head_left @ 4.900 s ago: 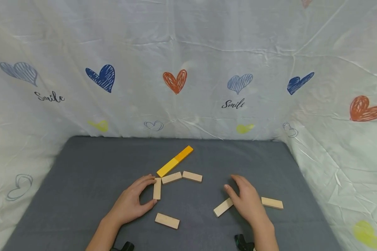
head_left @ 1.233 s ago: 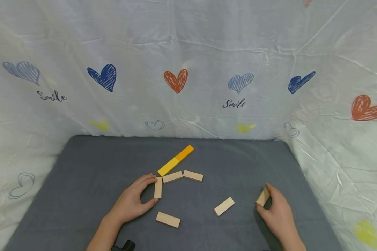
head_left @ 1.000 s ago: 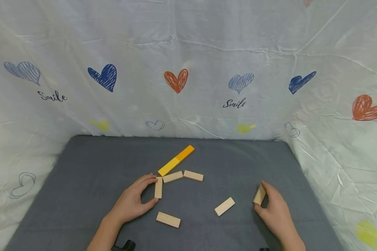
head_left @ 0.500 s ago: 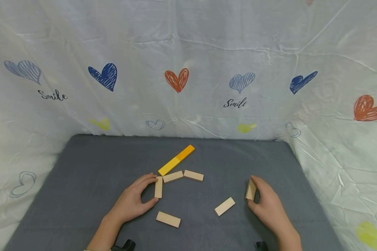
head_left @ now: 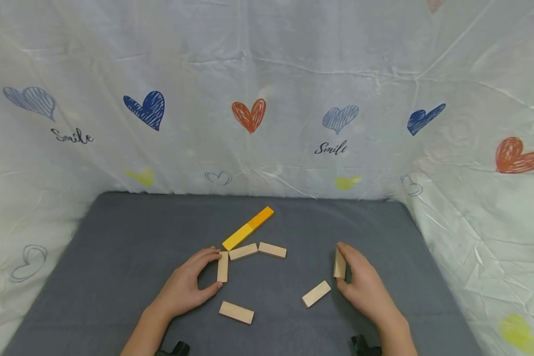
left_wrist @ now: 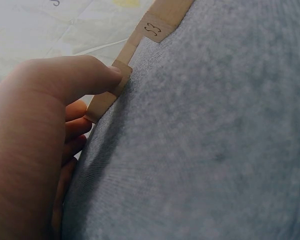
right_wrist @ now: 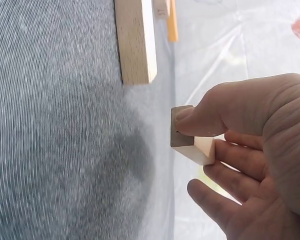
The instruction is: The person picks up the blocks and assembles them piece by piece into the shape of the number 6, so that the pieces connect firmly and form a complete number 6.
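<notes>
At the left of the head view, my left hand (head_left: pixel 182 284) pinches a plain wooden block (head_left: pixel 222 267) lengthwise, thumb on its near end and a finger at the far end. The block lies on the cloth, its far end by a slanted wooden block (head_left: pixel 243 252). My right hand (head_left: pixel 367 284) holds another wooden block (head_left: pixel 339 264) by its two ends. In the right wrist view, the thumb presses the near end of this block (right_wrist: pixel 190 150), raised over the cloth with a shadow below. A loose wooden block (head_left: pixel 316 294) lies just left of the right hand.
A yellow block (head_left: pixel 237 237) and an orange block (head_left: pixel 261 217) form a diagonal line behind the slanted block. Right of it lies one more wooden block (head_left: pixel 272 250). Another wooden block (head_left: pixel 236 313) rests near the front of the grey cloth (head_left: pixel 160 232). A heart-printed curtain (head_left: pixel 289 123) hangs behind.
My right hand, earlier holding nothing over the loose block, has taken the wooden block from the far right and carried it left and slightly away from me. The left hand has stayed put.
</notes>
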{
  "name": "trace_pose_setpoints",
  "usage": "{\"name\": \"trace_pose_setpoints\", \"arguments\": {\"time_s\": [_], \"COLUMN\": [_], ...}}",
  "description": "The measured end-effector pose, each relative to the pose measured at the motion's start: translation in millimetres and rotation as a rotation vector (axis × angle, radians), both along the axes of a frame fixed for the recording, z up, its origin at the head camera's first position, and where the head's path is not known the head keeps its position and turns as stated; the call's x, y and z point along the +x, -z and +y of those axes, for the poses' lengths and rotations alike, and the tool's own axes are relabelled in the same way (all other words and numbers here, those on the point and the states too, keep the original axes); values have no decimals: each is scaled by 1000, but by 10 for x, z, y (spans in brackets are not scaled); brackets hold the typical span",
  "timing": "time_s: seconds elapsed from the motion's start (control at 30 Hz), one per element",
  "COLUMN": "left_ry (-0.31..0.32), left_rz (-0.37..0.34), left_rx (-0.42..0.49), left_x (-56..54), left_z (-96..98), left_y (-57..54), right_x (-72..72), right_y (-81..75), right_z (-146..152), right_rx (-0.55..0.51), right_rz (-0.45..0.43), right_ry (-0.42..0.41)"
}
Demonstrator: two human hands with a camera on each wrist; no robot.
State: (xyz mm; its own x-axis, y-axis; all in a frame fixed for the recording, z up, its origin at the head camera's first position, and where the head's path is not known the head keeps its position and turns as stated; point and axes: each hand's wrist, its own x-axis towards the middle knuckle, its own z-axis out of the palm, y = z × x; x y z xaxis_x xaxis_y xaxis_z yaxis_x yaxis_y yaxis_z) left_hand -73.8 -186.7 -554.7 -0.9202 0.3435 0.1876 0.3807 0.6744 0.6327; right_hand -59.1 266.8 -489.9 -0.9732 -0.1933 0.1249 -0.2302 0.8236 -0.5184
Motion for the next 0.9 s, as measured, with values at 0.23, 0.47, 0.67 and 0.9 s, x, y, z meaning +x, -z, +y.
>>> {"name": "trace_pose_setpoints", "arguments": {"time_s": [0.23,0.47,0.67,0.9], "left_ry": [5,10,9,8], "left_rz": [14,20,17,14], "left_rx": [0,3,4,7], "left_x": [0,6,-7,-3], "left_z": [0,1,1,-8], "left_y": [-3,-3,-2,-2], "right_x": [-31,-68,-105,-136], "right_y": [-17,-41,0,43], "right_z": [-93,-213,-356,-521], "right_rx": [12,5,-19,-3], "right_rz": [-1,-11,-37,-49], "right_ry": [-33,-60,-79,-107]}}
